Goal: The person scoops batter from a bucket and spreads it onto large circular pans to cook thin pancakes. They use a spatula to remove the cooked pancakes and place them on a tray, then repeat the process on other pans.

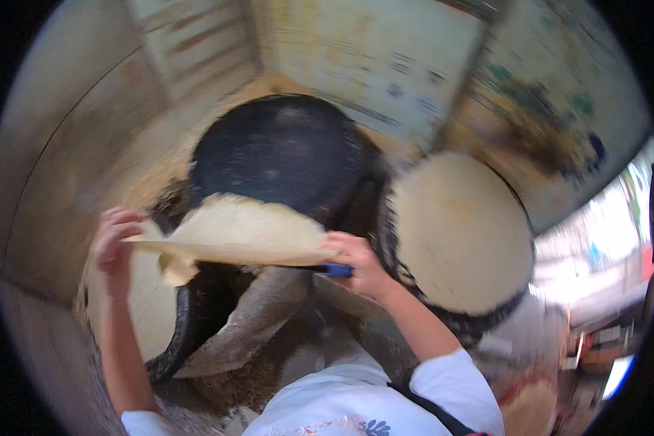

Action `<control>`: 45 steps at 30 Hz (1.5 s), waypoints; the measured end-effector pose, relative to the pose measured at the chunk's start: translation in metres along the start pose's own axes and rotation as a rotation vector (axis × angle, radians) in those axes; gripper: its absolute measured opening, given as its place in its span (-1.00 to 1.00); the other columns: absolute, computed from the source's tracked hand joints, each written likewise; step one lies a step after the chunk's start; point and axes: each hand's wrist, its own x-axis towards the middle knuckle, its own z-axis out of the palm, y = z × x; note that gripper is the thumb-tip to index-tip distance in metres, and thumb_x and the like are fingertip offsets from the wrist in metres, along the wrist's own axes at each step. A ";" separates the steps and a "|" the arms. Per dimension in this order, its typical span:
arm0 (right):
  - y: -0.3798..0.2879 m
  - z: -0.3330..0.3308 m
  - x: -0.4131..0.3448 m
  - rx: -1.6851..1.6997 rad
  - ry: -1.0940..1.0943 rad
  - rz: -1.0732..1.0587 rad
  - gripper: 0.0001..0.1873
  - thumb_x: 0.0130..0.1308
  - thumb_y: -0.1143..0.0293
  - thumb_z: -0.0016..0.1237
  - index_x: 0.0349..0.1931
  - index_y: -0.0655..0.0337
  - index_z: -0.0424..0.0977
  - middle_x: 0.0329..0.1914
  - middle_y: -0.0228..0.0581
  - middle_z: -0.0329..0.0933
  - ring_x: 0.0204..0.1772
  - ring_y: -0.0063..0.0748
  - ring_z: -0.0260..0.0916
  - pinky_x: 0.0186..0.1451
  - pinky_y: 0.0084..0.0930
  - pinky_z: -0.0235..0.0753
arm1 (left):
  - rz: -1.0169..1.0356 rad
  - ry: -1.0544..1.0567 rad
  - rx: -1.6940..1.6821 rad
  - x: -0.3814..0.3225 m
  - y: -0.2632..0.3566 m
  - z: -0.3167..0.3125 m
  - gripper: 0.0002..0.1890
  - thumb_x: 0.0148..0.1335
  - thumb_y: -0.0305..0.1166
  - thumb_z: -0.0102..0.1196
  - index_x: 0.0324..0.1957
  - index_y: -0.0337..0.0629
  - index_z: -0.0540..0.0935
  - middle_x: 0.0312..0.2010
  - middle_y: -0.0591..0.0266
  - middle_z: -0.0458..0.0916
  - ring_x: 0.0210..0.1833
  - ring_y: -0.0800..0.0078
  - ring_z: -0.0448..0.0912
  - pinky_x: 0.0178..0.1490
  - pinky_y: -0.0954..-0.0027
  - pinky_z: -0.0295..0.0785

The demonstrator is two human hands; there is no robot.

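A thin pale flatbread (245,226) is stretched between my two hands, its near edge folded over. Its far part lies over the near rim of a round black griddle (278,147), whose dark surface is bare. My left hand (114,237) pinches the left end of the sheet. At the other end, my right hand (357,261) grips the sheet together with the blue handle (335,270) of a tool. The rest of that tool is mostly hidden under the bread. A small curled flap (177,270) of the sheet hangs down near my left hand.
A second griddle on the right holds a full round of pale batter or bread (463,234). At the left, partly behind my left arm, another pale round (152,305) covers a third griddle. Stained panels (370,60) stand behind; a rounded grey support (256,321) sits below.
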 end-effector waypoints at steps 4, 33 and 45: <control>-0.055 0.019 -0.058 0.334 0.147 0.099 -0.69 -0.03 0.49 0.18 -0.21 0.25 0.48 -0.09 -0.17 0.43 0.01 -0.20 0.35 0.06 -0.35 0.31 | 0.020 -0.075 -0.190 0.031 0.017 -0.001 -0.90 0.16 -0.45 0.02 -0.32 -0.28 0.49 -0.16 0.10 0.50 -0.01 0.28 0.41 0.09 0.28 0.28; -0.545 -0.198 -0.619 0.045 2.401 0.475 -0.51 0.05 0.45 0.06 0.06 0.24 0.33 -0.06 -0.18 0.47 -0.04 -0.14 0.43 0.08 -0.14 0.43 | 0.787 -0.384 -1.158 0.032 0.773 0.355 -0.56 0.07 -0.46 0.17 0.05 0.04 0.48 0.06 0.32 0.48 0.21 0.38 0.35 0.29 0.22 0.23; -0.581 -0.031 -0.860 0.055 2.841 0.384 -0.55 0.18 0.29 -0.01 0.07 0.24 0.33 -0.01 -0.09 0.44 -0.02 -0.06 0.43 0.04 -0.10 0.45 | 0.476 -0.877 -0.941 -0.119 0.674 0.455 -0.68 0.01 -0.67 0.07 -0.14 -0.15 0.55 -0.09 0.22 0.53 -0.04 0.44 0.46 0.00 0.46 0.31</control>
